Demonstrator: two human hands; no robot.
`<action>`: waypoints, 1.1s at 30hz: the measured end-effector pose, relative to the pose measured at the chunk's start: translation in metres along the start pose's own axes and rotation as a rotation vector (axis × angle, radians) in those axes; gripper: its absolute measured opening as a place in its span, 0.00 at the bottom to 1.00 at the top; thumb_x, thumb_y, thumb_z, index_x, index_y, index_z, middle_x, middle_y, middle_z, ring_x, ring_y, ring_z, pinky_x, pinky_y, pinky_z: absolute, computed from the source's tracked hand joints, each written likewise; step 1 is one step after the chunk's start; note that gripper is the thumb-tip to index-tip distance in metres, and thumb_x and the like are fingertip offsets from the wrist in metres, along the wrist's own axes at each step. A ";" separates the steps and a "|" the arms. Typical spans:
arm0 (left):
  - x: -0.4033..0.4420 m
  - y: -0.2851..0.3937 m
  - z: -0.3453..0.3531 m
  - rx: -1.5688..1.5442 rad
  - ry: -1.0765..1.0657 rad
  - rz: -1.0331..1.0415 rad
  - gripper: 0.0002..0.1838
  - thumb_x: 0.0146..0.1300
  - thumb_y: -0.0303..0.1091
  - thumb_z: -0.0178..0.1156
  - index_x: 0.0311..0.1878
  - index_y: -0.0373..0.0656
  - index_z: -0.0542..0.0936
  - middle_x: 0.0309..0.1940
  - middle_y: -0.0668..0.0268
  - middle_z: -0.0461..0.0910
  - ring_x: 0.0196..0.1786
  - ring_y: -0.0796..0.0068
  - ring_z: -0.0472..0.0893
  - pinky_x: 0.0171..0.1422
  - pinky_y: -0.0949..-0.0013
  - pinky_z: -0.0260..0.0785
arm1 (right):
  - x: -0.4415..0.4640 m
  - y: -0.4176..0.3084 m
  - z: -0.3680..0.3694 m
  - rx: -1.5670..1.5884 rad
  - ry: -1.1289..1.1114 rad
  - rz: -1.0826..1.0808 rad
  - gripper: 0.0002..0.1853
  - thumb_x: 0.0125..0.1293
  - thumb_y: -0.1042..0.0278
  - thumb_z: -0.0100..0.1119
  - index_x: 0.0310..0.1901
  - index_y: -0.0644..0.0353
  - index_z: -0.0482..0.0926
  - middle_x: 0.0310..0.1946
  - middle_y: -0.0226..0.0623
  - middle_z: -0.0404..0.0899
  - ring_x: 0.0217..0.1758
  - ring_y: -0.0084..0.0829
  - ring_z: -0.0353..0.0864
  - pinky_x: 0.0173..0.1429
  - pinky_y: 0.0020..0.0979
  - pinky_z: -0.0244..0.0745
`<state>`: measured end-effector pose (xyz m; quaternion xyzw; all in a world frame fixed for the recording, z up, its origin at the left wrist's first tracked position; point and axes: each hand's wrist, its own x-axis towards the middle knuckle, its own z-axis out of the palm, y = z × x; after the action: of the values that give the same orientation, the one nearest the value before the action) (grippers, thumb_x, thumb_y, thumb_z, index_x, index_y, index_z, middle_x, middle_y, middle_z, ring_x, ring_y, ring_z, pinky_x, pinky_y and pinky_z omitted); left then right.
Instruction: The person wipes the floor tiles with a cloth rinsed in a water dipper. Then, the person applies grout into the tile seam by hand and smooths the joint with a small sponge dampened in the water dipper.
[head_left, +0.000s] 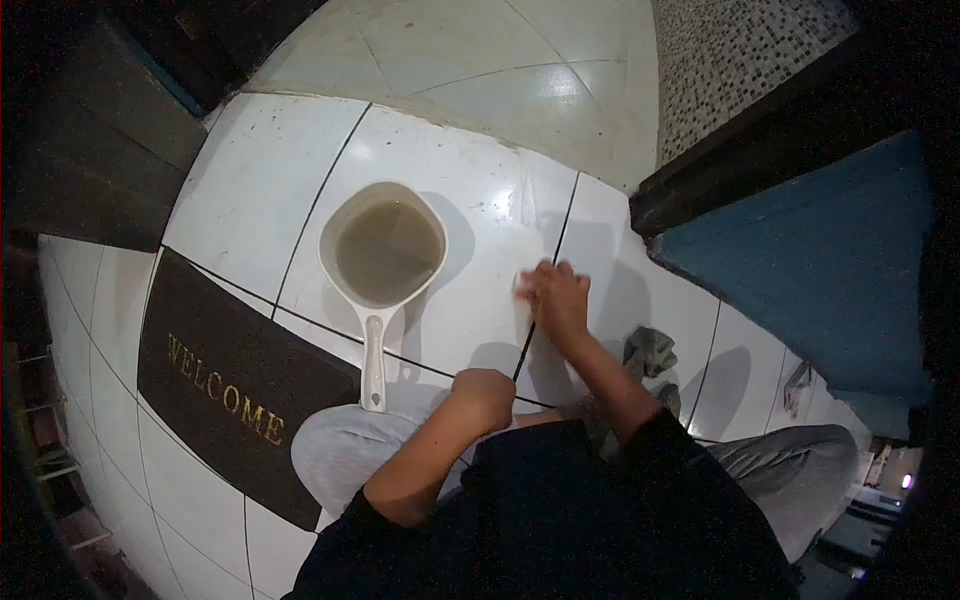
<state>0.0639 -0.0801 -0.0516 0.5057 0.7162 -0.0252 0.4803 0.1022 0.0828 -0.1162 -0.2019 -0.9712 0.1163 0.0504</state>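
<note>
A white long-handled dipper (374, 360) holding murky greyish water stands on the white tiled floor (240, 190). My right hand (558, 303) is low over the tiles to the right of the dipper, its fingers curled and blurred around something whitish that I cannot make out. Near my lap, below and right of the dipper, my left hand (485, 398) is closed in a fist, and whatever may be inside it is hidden. A crumpled grey-green cloth (650, 352) lies to the right of my right forearm.
A dark mat (230, 385) lettered WELCOME lies at the left. Beyond the white tiles is a greenish tiled floor (480, 60). A blue wall (810, 270) with a dark frame stands at the right. My crossed legs in grey trousers are below.
</note>
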 end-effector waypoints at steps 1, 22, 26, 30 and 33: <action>0.000 -0.002 -0.002 0.004 0.006 0.001 0.14 0.54 0.39 0.54 0.33 0.37 0.81 0.33 0.51 0.80 0.39 0.54 0.80 0.45 0.57 0.72 | 0.017 0.004 -0.004 -0.070 -0.027 0.058 0.08 0.51 0.61 0.61 0.34 0.51 0.79 0.35 0.30 0.73 0.44 0.34 0.70 0.43 0.42 0.60; -0.015 -0.057 -0.023 -0.117 0.350 -0.421 0.16 0.55 0.41 0.50 0.31 0.38 0.82 0.34 0.52 0.80 0.40 0.54 0.80 0.46 0.57 0.71 | -0.048 -0.035 0.017 -0.028 0.003 -0.237 0.12 0.48 0.61 0.63 0.37 0.51 0.78 0.32 0.28 0.72 0.40 0.31 0.71 0.41 0.40 0.59; -0.017 -0.049 -0.028 -0.110 0.364 -0.385 0.16 0.56 0.41 0.50 0.32 0.38 0.82 0.34 0.52 0.80 0.40 0.54 0.80 0.46 0.57 0.71 | -0.024 -0.040 0.020 0.008 0.045 -0.179 0.11 0.48 0.64 0.61 0.35 0.54 0.76 0.35 0.30 0.71 0.43 0.32 0.69 0.43 0.41 0.58; -0.017 -0.050 -0.025 -0.118 0.339 -0.409 0.17 0.55 0.42 0.51 0.32 0.38 0.82 0.34 0.52 0.80 0.40 0.55 0.80 0.46 0.57 0.71 | -0.018 -0.050 0.024 0.005 0.023 -0.179 0.10 0.49 0.67 0.59 0.35 0.54 0.77 0.36 0.31 0.72 0.42 0.33 0.70 0.44 0.41 0.59; -0.015 -0.054 -0.022 -0.102 0.329 -0.408 0.17 0.55 0.43 0.51 0.33 0.39 0.82 0.35 0.53 0.80 0.40 0.55 0.80 0.46 0.57 0.71 | -0.053 -0.049 0.028 -0.023 -0.002 -0.246 0.11 0.49 0.66 0.58 0.36 0.54 0.77 0.36 0.29 0.72 0.42 0.32 0.70 0.44 0.41 0.59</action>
<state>0.0095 -0.1057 -0.0529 0.3231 0.8721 -0.0029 0.3675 0.1276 0.0122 -0.1335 -0.0817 -0.9899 0.0984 0.0612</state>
